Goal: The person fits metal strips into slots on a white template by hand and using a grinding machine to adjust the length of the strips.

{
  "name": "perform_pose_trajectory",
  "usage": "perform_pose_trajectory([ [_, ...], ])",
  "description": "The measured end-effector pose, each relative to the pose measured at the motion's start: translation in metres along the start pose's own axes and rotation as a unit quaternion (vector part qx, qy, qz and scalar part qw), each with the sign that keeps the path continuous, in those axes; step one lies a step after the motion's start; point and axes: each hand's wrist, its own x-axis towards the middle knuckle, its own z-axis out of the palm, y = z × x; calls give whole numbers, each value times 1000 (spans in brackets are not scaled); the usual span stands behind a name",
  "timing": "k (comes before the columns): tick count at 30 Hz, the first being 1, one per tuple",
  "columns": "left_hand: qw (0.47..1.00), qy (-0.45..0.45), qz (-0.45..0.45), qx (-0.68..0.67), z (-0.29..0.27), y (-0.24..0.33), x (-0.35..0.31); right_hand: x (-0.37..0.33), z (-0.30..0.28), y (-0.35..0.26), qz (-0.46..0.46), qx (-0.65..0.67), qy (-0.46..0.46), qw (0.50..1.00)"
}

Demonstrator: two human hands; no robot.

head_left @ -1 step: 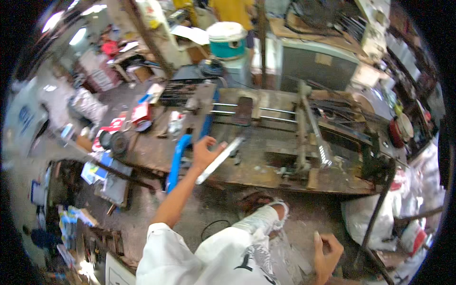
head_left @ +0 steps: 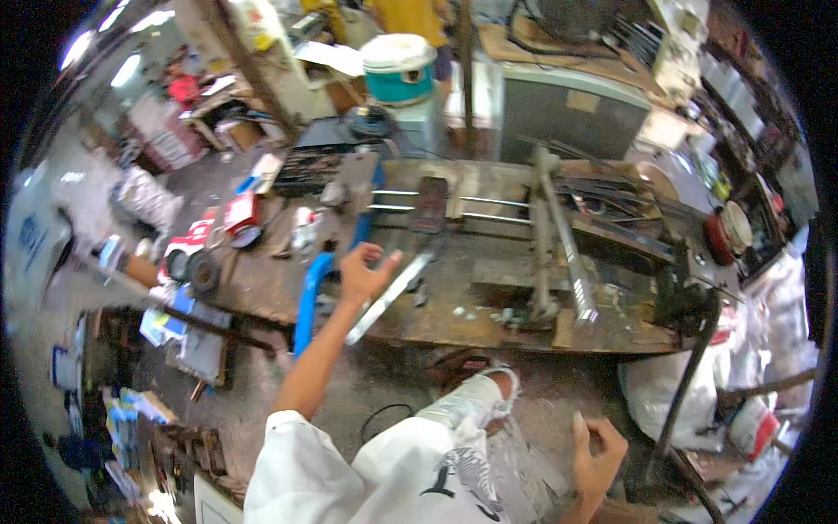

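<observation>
Over the near edge of the workbench [head_left: 428, 328] my left hand [head_left: 365, 272] is raised, its fingers loosely curled and the thumb stretched away from them. Nothing shows in it. A flat silver metal bar [head_left: 388, 299] lies slanted right beside that hand, its lower end reaching the bench edge. I cannot tell whether the hand touches it. To the hand's left is a bent blue tube or handle [head_left: 311, 301]. Low at the right, away from the bench, hangs my right hand [head_left: 598, 458], with bent fingers and a gap between thumb and forefinger; it holds nothing visible.
Two shiny rods with a dark block [head_left: 429, 206] cross the bench. A second slotted metal bar [head_left: 572, 249] lies to their right, near a bench vise [head_left: 685, 293]. Behind stands a teal and white bucket [head_left: 398, 72]. A person in yellow [head_left: 410, 19] is at the back.
The whole view has shifted a little, so the bench and its things sit slightly farther left and higher. Both hands keep nearly the same pose.
</observation>
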Motion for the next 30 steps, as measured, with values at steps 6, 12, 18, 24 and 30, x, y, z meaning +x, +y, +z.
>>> perform_pose_trajectory([
  [6,995,25,-98,-22,108,-35,122,173,36,-89,130,129,-20,983],
  [12,995,-29,-95,-5,164,-59,198,216,55,-140,76,-12,-16,997],
  [18,969,-170,-179,18,162,-68,236,262,70,-196,91,264,-398,874],
  [24,980,-130,19,147,157,-116,223,357,293,-130,121,268,-101,950],
  [30,971,-187,-21,147,169,-96,230,461,394,-88,36,199,-135,970],
])
